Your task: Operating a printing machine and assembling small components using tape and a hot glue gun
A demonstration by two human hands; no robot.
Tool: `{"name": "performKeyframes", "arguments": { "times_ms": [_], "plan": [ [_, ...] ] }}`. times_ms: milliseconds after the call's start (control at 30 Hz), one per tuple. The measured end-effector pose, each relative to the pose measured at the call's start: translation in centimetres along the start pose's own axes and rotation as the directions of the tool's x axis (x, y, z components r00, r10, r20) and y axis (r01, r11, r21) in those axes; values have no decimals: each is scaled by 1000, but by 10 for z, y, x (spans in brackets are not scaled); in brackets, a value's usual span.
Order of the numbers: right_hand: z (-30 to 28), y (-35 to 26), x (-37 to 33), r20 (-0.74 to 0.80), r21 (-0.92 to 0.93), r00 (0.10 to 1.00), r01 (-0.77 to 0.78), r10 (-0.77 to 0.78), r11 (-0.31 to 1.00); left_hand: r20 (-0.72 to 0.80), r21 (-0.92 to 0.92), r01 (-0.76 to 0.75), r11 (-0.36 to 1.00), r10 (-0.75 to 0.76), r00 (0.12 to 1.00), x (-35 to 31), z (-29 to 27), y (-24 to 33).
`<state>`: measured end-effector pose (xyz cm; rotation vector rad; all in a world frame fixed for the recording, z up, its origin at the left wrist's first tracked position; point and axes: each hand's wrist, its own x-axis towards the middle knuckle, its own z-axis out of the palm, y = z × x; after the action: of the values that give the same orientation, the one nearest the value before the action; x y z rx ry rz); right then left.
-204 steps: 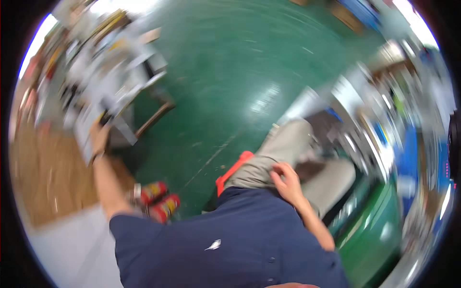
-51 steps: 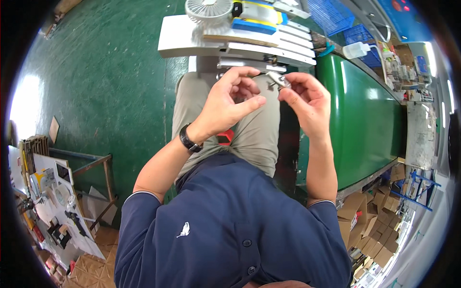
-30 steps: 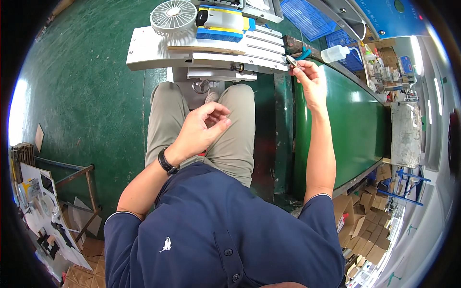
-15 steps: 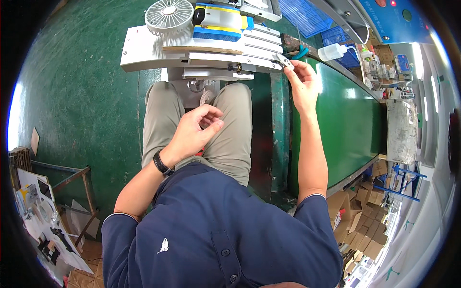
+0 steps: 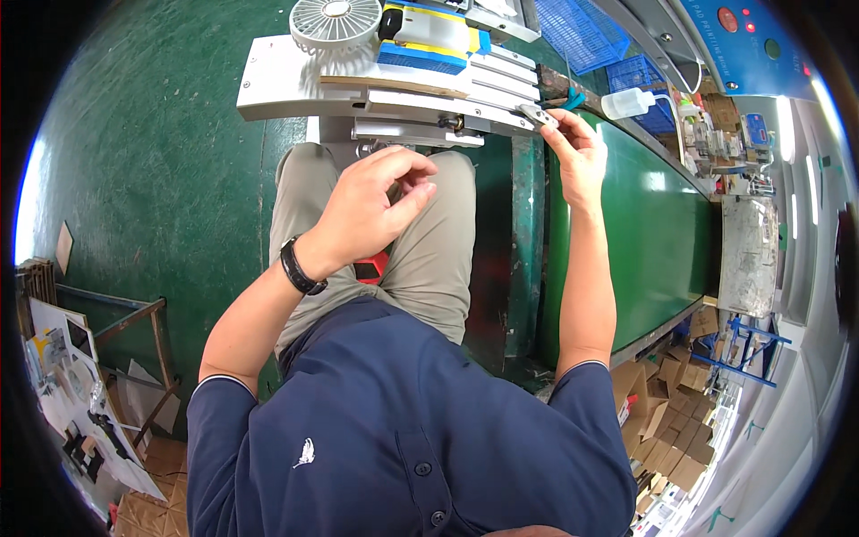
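My right hand (image 5: 580, 161) pinches a small pale piece with holes (image 5: 539, 115) between thumb and fingertips. That piece sits at the right end of a grey metal rail bed (image 5: 501, 98); whether it is fixed there I cannot tell. Above my lap, my left hand (image 5: 367, 204) is loosely curled, its thumb apart from the fingers, and nothing shows in it. A blue-and-yellow block (image 5: 420, 61) on the bed carries a grey and black item (image 5: 420, 29). Left of the block stands a small round white fan (image 5: 335, 25).
A green-topped bench (image 5: 644, 215) runs along my right, with a clear squeeze bottle (image 5: 628, 103) near its far end. Behind are blue plastic baskets (image 5: 582, 36). A blue machine panel with buttons (image 5: 756, 36) is at the top right. Cardboard boxes (image 5: 671, 438) lie at the lower right.
My left hand has risen and moved slightly right over my lap. My right hand keeps its pinch on the small piece. The whole view has shifted a little.
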<state>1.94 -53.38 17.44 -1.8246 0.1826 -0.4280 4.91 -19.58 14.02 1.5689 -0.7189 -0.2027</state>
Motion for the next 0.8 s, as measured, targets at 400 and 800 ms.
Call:
{"name": "performKeyframes", "arguments": {
  "times_ms": [400, 800],
  "plan": [
    [2, 5, 6, 67, 141, 998, -26, 17, 990, 204, 599, -502, 624, 487, 849, 140, 48, 39],
    [2, 33, 6, 12, 396, 998, 45, -54, 917, 482, 817, -460, 348, 25, 876, 182, 82, 45]
  ]
}}
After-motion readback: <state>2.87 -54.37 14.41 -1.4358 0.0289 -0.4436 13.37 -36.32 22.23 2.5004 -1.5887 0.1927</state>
